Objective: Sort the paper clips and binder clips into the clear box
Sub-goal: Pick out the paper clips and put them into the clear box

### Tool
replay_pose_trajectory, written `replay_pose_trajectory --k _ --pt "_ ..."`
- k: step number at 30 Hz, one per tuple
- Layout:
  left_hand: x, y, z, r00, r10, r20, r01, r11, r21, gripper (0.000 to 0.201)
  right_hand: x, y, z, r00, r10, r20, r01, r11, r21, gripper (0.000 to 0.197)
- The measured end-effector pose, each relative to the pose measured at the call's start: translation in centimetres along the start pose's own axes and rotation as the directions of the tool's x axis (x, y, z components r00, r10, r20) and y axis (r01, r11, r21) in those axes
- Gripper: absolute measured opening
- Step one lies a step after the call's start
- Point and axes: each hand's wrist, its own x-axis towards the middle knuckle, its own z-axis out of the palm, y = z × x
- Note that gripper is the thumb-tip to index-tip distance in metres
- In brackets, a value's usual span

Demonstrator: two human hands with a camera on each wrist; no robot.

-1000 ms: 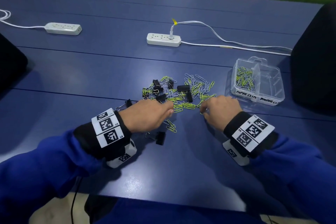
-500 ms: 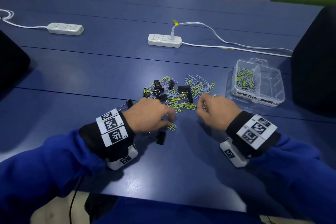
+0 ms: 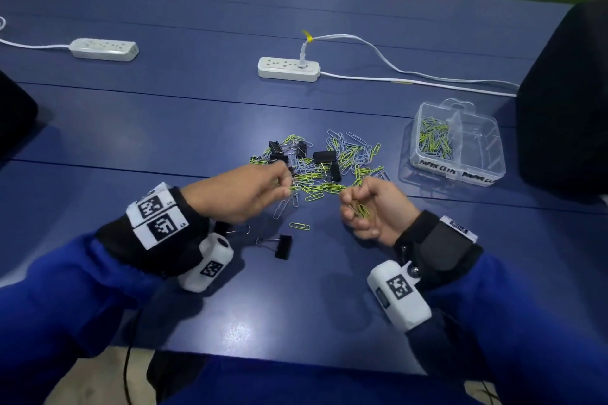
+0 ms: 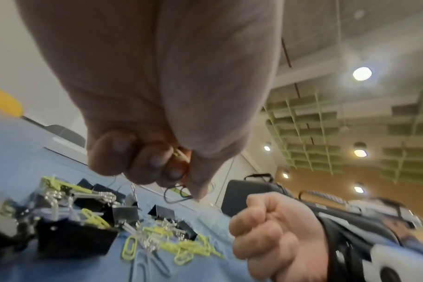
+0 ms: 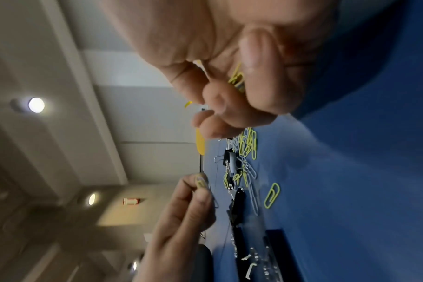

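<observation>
Both hands are raised just above a blue table [image 3: 164, 128] at the near edge of a loose pile of paper clips [image 3: 345, 164] and black binder clips [image 3: 324, 157]. The left hand [image 3: 250, 197], knuckles up, pinches paper clips between thumb and fingertips; a silver one hangs from the pinch toward the tabletop. The right hand [image 3: 371, 207] is turned palm-up, its fingers curled around a small bunch of yellow-green paper clips [image 3: 360, 209] resting in the palm. The pile lies just beyond both hands; one yellow-green clip [image 3: 299, 226] and one binder clip [image 3: 283, 246] lie apart on the near side, between the wrists. The clear box [image 3: 457, 171] stands to the right of the pile, well apart from the right hand; its left compartment, labelled PAPER CLIPS, holds yellow-green clips. Two white power strips [image 3: 289, 68] lie farther back.
</observation>
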Motion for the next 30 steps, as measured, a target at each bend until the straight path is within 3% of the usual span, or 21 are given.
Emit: replay_pose_trajectory --k 2,4,5,6,8,10,13,16,20,23,27,30 --pt "-0.6 -0.3 -0.9 0.999 -0.032 0.011 0.032 0.998 -0.048 0.012 0.2 -0.3 1.1 0.999 0.005 -0.050 -0.011 0.990 -0.141 0.009" --pt "-1.0 -1.0 -1.4 0.996 -0.074 0.056 0.080 0.990 -0.117 0.011 0.5 -0.2 2.2 0.993 -0.056 -0.108 0.008 0.916 -0.401 0.024" --pt "-1.3 -1.1 -1.5 0.991 -0.096 0.096 0.112 0.978 -0.176 0.010 0.6 0.0 2.6 0.981 -0.154 -0.116 0.052 0.791 -0.609 0.034" --pt "-1.4 -1.3 -1.6 0.984 -0.119 0.134 0.151 0.954 -0.261 0.011 0.8 0.3 2.9 0.959 -0.268 -0.088 0.089 0.584 -0.807 0.041" --pt "-1.6 -1.3 -1.4 0.968 -0.170 0.184 0.240 0.840 -0.486 0.014 0.9 0.6 3.4 0.923 -0.385 0.023 0.095 0.169 -0.981 0.032" --pt "-1.6 -1.4 -1.2 0.963 -0.187 0.192 0.268 0.672 -0.690 0.015 1.1 0.5 3.9 0.914 -0.392 0.106 0.109 -0.014 -0.994 0.021" --pt "-1.5 -1.9 -0.8 0.965 -0.200 0.167 0.246 0.484 -0.840 0.010 1.3 0.3 5.0 0.903 -0.391 0.177 0.109 -0.191 -0.976 0.021" --pt "-1.3 -2.1 -0.6 0.954 -0.231 0.189 0.264 0.358 -0.896 0.023 1.2 0.1 6.1 0.897 -0.406 0.175 0.055 -0.290 -0.955 0.017" --pt "-1.2 -1.9 -0.7 0.927 -0.283 0.247 0.331 0.305 -0.893 0.019 0.9 0.2 6.9 0.896 -0.399 0.195 0.030 -0.384 -0.923 0.017" --pt "-1.2 -1.8 -1.2 0.894 -0.325 0.308 0.395 0.253 -0.883 0.019 0.9 0.6 7.5 0.933 -0.317 0.170 0.030 -0.401 -0.916 0.022" --pt "-1.0 -1.6 -1.2 0.859 -0.347 0.377 0.465 0.220 -0.857 0.034 1.4 0.6 7.5 0.962 -0.231 0.143 0.042 -0.392 -0.919 0.029" --pt "-1.1 -1.6 -0.7 0.852 -0.375 0.364 0.474 0.261 -0.841 0.045 1.5 0.8 7.5 0.969 -0.209 0.129 0.025 -0.438 -0.899 0.032"
